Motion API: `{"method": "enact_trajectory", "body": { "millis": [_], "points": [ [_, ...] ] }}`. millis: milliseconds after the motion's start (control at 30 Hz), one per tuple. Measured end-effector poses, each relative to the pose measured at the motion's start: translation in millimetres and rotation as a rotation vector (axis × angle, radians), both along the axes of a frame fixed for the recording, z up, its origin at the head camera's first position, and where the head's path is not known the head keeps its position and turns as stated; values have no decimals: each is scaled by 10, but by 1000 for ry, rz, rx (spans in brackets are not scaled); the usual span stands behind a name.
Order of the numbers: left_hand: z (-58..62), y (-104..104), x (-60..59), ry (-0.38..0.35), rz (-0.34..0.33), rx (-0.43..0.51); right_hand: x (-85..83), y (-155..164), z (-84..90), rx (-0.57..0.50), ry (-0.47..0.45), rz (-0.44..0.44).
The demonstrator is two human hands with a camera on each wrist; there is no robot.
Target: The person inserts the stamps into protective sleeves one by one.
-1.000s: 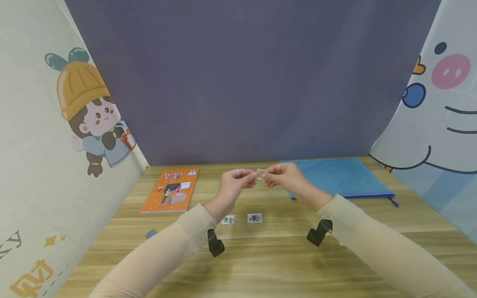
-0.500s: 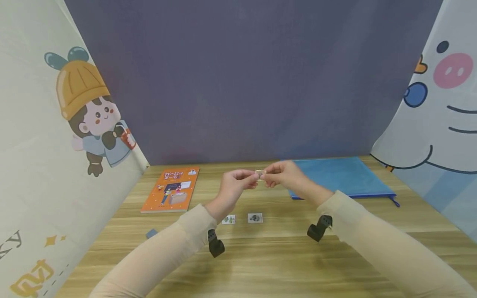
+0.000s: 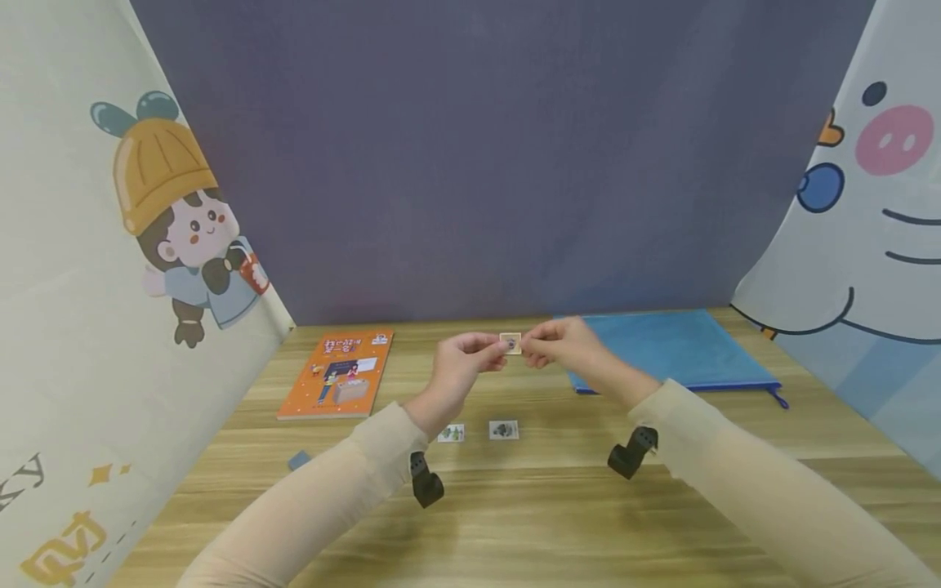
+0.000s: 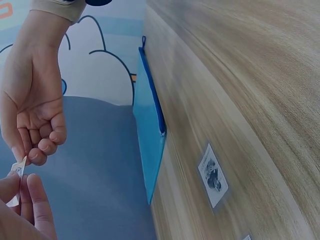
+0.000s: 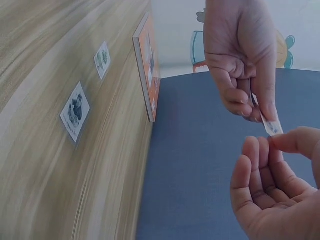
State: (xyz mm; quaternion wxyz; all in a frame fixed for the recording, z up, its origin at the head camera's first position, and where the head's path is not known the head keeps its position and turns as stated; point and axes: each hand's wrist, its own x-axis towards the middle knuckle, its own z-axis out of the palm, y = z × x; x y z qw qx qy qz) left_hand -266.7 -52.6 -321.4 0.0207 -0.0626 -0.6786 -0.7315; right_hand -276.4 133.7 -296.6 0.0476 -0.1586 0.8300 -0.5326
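A small square stamp (image 3: 512, 338) with a pale border and a dark picture is held up above the far part of the table. My left hand (image 3: 465, 359) pinches its left side between thumb and fingers. At its right edge, my right hand (image 3: 560, 341) pinches a corner with thumb and forefinger, as the right wrist view shows the stamp (image 5: 272, 127) between both hands. Below them on the table lie a stamp with a grey picture (image 3: 503, 429) and a stamp with a green picture (image 3: 452, 434), the latter partly behind my left forearm.
An orange book (image 3: 336, 376) lies at the far left. A blue zip pouch (image 3: 662, 347) lies flat at the far right. On the wooden table (image 3: 544, 523), a small blue-grey piece (image 3: 299, 460) sits beside my left sleeve. A dark cloth (image 3: 470, 163) hangs behind.
The held stamp has turned to face me more squarely and shifted slightly left. My right fingers have slid from over it to its right edge. The left hand stays nearly still.
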Motion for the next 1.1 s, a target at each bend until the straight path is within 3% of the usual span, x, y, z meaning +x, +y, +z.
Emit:
{"method": "enact_trajectory", "body": {
  "millis": [267, 767, 1100],
  "points": [
    [-1, 8, 7, 22, -21, -9, 37, -78, 13, -9, 5, -34],
    [16, -1, -2, -10, -37, -7, -24, -29, -27, -35, 12, 58],
    [34, -20, 23, -15, -12, -13, -51, -13, -51, -66, 11, 32]
  ]
}}
